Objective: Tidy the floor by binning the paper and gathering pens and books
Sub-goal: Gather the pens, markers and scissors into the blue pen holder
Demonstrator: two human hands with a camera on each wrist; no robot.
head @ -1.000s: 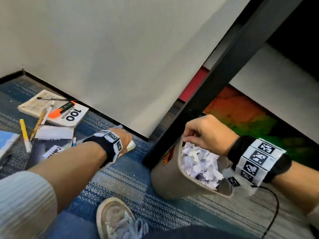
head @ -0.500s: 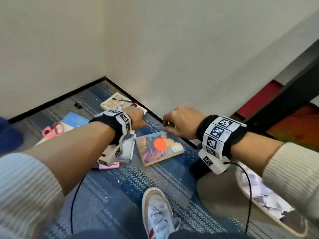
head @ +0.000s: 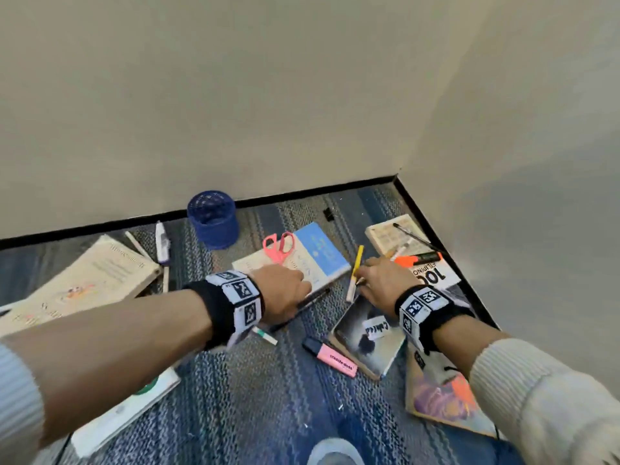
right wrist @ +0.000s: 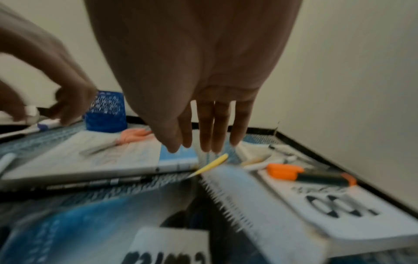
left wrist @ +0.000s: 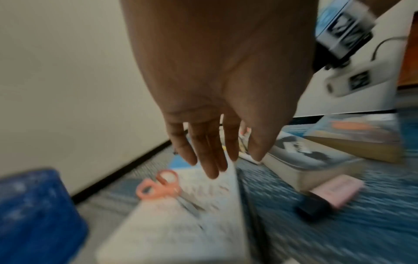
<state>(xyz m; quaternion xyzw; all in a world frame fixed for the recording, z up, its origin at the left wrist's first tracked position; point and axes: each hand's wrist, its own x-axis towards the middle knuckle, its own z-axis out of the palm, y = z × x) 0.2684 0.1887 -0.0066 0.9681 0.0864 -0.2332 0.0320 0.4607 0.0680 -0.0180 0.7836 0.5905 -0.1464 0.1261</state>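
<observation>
Both hands spread, holding nothing (wrist views blurred). Right hand point(head: 379, 283) just beside yellow pen point(head: 356, 268) — best pinched mid-barrel; black pen point(head: 310, 300) lay under left hand point(head: 285, 293) fingertips.

Head view: even, soft indoor light, no hard shadows or glare; walls bow from wide-angle distortion, slight motion softness. Both wrist views badly motion-smeared. My left hand point(left wrist: 217, 85) is dim and backlit against the pale wall, pink scissors point(left wrist: 158, 185) streaked. My right hand point(right wrist: 192, 71) likewise dark; orange highlighter point(right wrist: 309, 174) and book print smeared, edges stretched.
</observation>
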